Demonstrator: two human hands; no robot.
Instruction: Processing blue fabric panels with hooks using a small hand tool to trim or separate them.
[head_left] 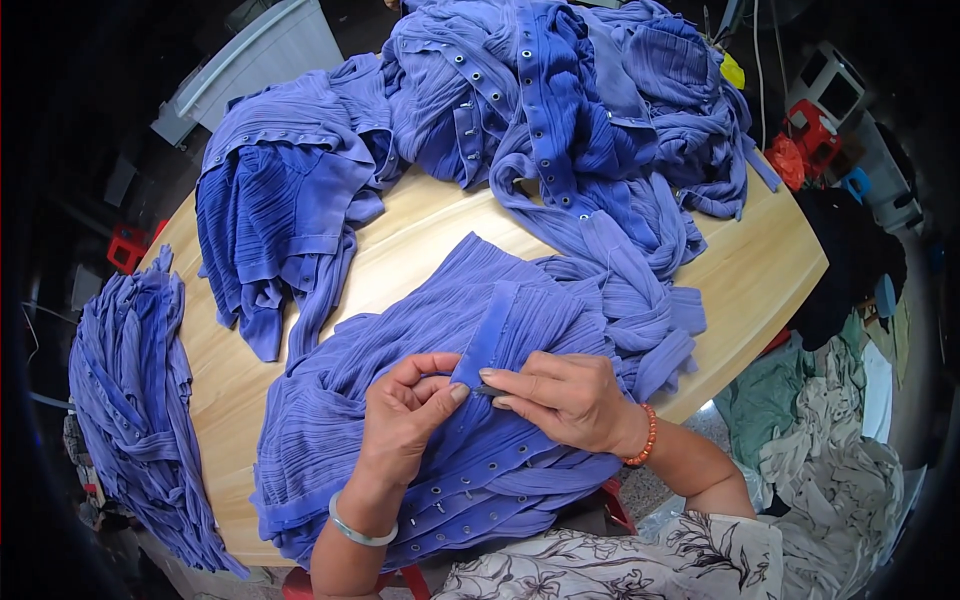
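Observation:
A ribbed blue-violet garment (400, 340) is spread on the table in front of me, its flat button band (492, 330) running up from between my hands. My left hand (408, 408) is closed, pinching the edge of that band between thumb and fingers. From the right, my right hand (562, 398) pinches a small dark tool (490, 391), its tip against the band beside my left thumb. Most of this tool is hidden by the fingers, so its kind does not show. Another strip with metal eyelets (437, 491) lies along the garment's near edge.
Heaped blue garments (560, 110) cover the far side of the wooden table (400, 230). One pile (270, 200) lies at the far left, another (130, 400) over the left edge. A grey plastic bin (265, 60) stands behind. Beige cloth (825, 460) lies at the right.

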